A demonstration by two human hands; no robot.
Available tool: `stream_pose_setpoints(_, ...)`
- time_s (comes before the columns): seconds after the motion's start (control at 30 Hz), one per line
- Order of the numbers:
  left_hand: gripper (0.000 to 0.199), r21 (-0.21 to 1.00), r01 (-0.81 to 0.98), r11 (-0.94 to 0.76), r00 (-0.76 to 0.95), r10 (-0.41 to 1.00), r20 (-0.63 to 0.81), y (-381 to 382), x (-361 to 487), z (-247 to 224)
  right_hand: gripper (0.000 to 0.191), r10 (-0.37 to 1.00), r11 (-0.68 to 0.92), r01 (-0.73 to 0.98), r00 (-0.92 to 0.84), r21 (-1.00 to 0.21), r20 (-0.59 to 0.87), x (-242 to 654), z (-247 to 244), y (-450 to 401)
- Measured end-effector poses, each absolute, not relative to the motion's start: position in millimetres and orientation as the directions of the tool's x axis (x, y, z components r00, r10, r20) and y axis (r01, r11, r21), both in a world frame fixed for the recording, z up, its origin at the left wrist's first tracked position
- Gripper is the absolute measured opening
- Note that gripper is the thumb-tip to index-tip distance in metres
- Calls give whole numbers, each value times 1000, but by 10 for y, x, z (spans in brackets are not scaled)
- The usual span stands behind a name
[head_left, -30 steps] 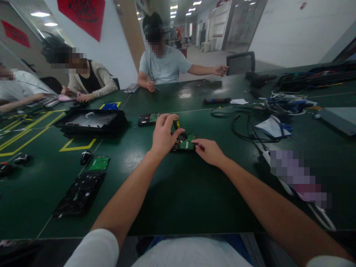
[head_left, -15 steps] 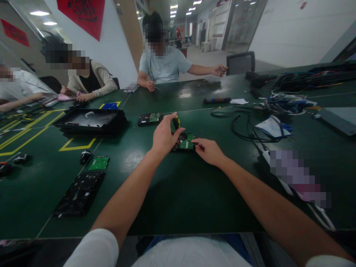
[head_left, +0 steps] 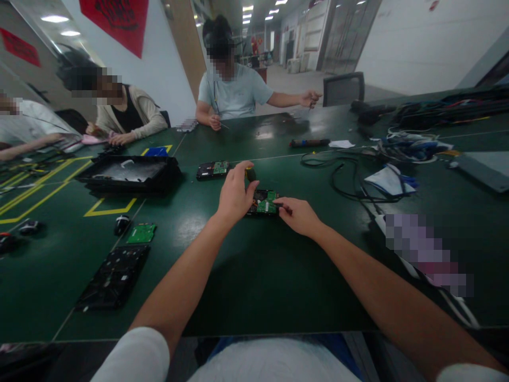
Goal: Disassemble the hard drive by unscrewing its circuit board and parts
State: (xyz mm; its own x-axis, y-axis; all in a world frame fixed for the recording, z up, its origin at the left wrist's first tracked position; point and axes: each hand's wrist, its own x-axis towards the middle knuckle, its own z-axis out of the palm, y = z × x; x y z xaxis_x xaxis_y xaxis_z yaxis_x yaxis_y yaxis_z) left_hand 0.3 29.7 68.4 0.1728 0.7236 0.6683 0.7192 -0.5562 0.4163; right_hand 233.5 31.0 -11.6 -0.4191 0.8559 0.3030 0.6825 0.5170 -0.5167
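A hard drive with a green circuit board [head_left: 267, 206] lies on the dark green table [head_left: 270, 286] in front of me. Over its left end, my left hand [head_left: 235, 193] grips the black and yellow handle of a screwdriver [head_left: 250, 173]; the tool's tip is hidden behind my fingers. My right hand [head_left: 299, 215] has its fingers closed on the right end of the same hard drive. A second hard drive [head_left: 212, 170] rests behind my left hand, touching nothing of mine.
A black tray [head_left: 131, 172], a loose green board [head_left: 142, 233], a black mouse [head_left: 121, 225] and a black drive-like casing [head_left: 115, 276] are on the left. Cables [head_left: 338, 180], a white cloth [head_left: 387, 180] and a power strip [head_left: 401, 254] lie right. Several people sit across.
The screwdriver handle has turned and tilted slightly in my left hand, whose thumb has moved a little left. My right hand stays put. The person opposite has shifted their outstretched hand slightly left.
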Motion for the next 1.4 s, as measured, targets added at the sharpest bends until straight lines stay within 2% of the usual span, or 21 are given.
stream_pose_setpoints(0.2, 50, 467, 724, -507, 112, 755, 646, 318, -5, 628, 37, 860, 510, 691, -419, -512, 291, 2327, -95, 301)
stream_pose_setpoints(0.33, 46, 461, 733, -500, 104, 753, 650, 296, 6, 641, 36, 861, 508, 697, -410, -505, 301, 2322, -114, 309)
stream_pose_setpoints(0.53, 35, 384, 744, -547, 177, 715, 676, 254, 22, 708, 36, 858, 513, 693, -412, -506, 307, 2325, -112, 301)
stream_pose_setpoints(0.77, 39, 307, 782, -542, 187, 675, 713, 261, -4, 735, 38, 860, 509, 694, -424, -509, 283, 2326, -62, 280)
stream_pose_setpoints(1.0, 47, 349, 777, -525, 179, 714, 677, 279, -21, 701, 36, 858, 513, 691, -416, -509, 300, 2326, -95, 299)
stream_pose_setpoints(1.4, 42, 422, 738, -526, 146, 736, 661, 273, 2, 704, 36, 864, 503, 697, -413, -511, 287, 2326, -90, 301)
